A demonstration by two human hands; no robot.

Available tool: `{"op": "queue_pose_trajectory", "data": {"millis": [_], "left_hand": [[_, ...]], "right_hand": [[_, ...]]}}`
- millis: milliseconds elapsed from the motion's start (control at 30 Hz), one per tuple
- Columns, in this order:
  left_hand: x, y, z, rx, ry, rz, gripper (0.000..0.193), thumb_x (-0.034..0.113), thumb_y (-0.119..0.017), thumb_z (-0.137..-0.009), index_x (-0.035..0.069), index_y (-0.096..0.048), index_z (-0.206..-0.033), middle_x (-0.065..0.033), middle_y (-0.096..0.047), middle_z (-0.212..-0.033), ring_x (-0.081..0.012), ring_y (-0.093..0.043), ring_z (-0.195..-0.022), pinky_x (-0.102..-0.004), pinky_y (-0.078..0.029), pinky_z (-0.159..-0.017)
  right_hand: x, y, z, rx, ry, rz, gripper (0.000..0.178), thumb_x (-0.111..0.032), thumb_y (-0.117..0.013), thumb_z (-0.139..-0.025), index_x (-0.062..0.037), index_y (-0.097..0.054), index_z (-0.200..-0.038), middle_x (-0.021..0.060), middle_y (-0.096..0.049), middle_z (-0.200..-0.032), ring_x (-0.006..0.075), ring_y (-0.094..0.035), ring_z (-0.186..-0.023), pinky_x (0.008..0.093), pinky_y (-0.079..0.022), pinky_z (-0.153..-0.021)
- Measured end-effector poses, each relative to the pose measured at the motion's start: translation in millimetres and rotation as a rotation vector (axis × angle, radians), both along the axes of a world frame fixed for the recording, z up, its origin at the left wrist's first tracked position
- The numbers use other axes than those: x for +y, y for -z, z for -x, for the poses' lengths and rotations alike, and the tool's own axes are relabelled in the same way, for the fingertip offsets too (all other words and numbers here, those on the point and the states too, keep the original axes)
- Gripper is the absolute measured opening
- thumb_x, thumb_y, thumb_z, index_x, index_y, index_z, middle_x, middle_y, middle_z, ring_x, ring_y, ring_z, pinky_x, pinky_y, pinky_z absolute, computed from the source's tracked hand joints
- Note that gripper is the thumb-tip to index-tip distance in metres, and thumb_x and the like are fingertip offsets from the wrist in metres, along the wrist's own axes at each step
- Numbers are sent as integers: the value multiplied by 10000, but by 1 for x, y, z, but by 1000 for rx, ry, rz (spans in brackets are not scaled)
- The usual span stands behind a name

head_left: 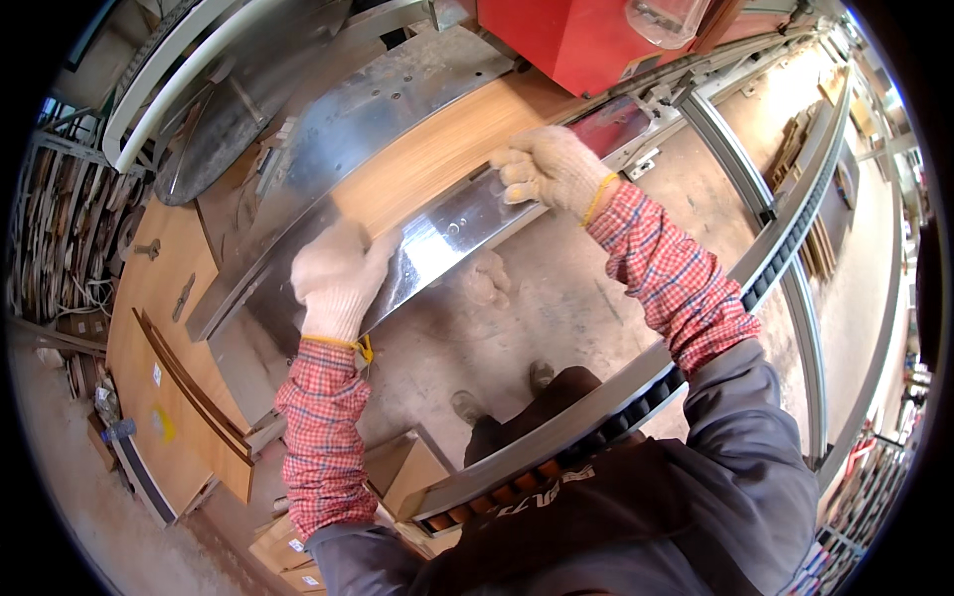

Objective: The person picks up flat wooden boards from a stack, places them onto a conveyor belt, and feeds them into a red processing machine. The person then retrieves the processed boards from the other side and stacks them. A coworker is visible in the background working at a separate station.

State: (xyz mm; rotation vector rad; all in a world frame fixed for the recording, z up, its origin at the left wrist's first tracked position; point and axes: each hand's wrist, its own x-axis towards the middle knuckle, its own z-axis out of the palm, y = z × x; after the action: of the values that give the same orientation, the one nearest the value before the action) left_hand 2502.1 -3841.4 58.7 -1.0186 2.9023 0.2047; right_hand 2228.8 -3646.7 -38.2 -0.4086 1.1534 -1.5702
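Observation:
A long wood-grain board [432, 151] lies on the metal machine bed, a steel plate [343, 129] along its far side and a shiny metal plate [452, 230] along its near side. My left hand [336, 283], in a knitted white glove, is at the board's left end, over the shiny plate; its fingers are smeared by motion. My right hand [556, 171], gloved alike, is at the near edge of the board, by the shiny plate's right end. Its fingers are curled; what they close on, if anything, is hidden.
A red machine housing [556, 45] stands at the far right. Left lie a wooden tabletop [164, 397] and curved dark strips [189, 382]. A rail with black rollers [765, 283] curves close by me and up the right side. Stacked offcuts [65, 214] fill the far left.

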Motion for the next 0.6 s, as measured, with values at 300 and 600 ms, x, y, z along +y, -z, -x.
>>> {"op": "queue_pose_trajectory", "data": {"millis": [300,600], "left_hand": [[34,-2,85,-23,73,-52,672,664,-618,-892,16,-780,-969,-210,-761,-892,-362,-761,-855,-479,-580,-736],[71,-3,187,-6,297,-97,702,700,-562,-889,49,-822,-933,-201,-780,-980,-344,-765,-953,-438,-592,-839]], "right_hand": [[47,-8,60,152,134,41,121,-33,-625,-969,66,-585,-911,28,-622,-819,116,-639,-726,320,-573,-601],[103,-79,-33,92,548,-176,212,-182,-557,-1027,-48,-592,-867,18,-569,-773,140,-560,-605,322,-461,-508]]}}
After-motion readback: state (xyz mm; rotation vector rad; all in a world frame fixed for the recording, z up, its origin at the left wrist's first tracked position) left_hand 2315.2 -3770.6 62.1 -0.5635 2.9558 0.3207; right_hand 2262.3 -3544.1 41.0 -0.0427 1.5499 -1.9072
